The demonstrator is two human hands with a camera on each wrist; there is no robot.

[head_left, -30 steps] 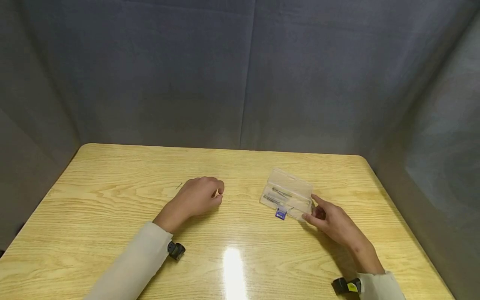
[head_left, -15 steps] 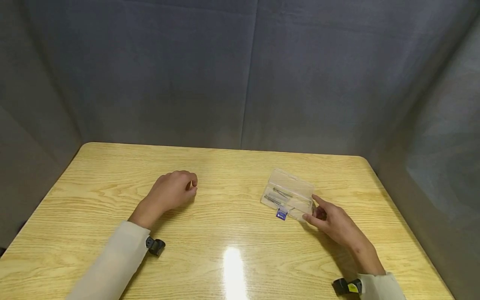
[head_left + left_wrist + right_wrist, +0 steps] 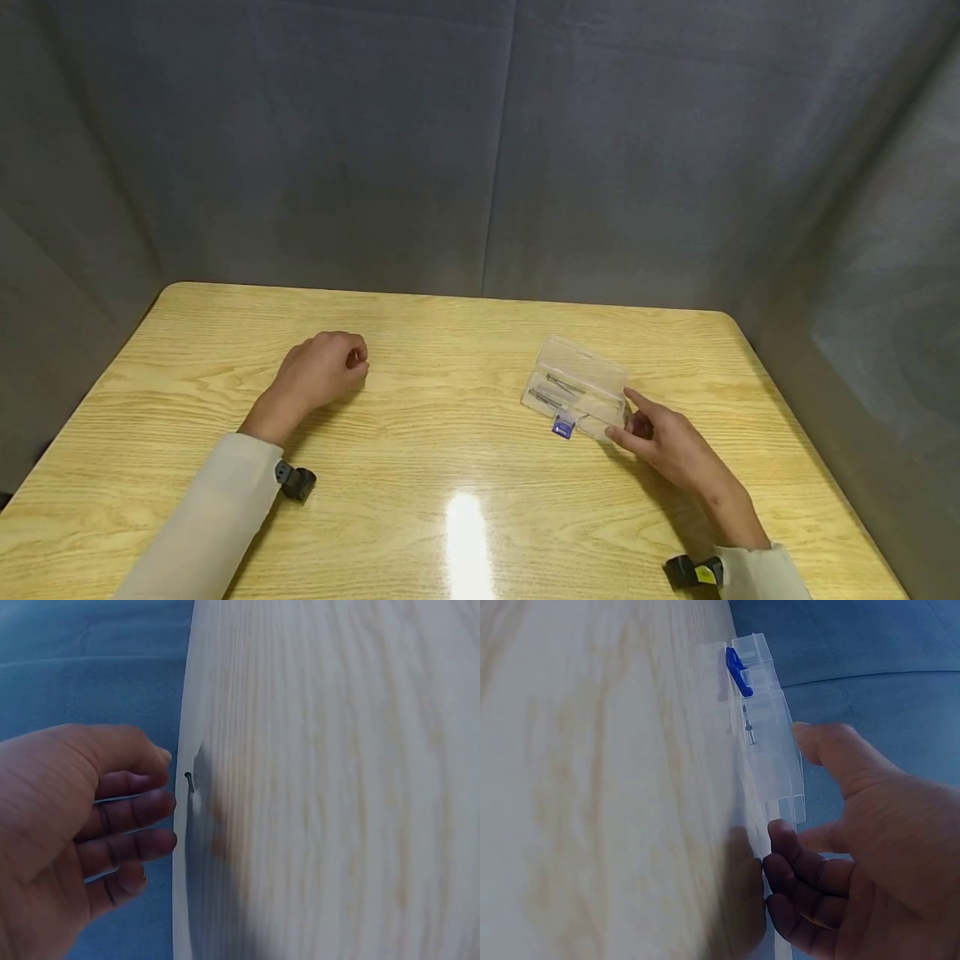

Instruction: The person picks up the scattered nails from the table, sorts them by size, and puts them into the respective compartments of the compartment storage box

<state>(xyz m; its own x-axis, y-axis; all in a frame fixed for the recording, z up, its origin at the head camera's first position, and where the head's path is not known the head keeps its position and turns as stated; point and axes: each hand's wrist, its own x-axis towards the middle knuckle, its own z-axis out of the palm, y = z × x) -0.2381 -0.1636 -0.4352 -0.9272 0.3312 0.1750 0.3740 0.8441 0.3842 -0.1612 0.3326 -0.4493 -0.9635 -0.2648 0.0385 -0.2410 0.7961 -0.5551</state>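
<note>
My left hand (image 3: 322,367) hovers low over the left part of the table, fingers loosely bent and holding nothing. Just beyond its fingertips in the left wrist view lies a small dark nail or screw (image 3: 189,781); the hand hides it in the head view. At right of centre a clear plastic compartment box (image 3: 573,390) stands with its lid raised, several thin metal screws or nails (image 3: 546,398) inside. My right hand (image 3: 671,446) holds the box's right end between thumb and index finger. The other right-hand fingers curl beside that end.
A blue tab (image 3: 563,427) sticks out at the front side of the box. The wooden table (image 3: 450,442) has rounded far corners, and a grey cloth (image 3: 480,167) hangs behind it. Each wrist wears a small black camera (image 3: 296,482).
My left hand has moved left and slightly away from me, covering the small metal piece that showed on the table. The right hand and box have stayed put.
</note>
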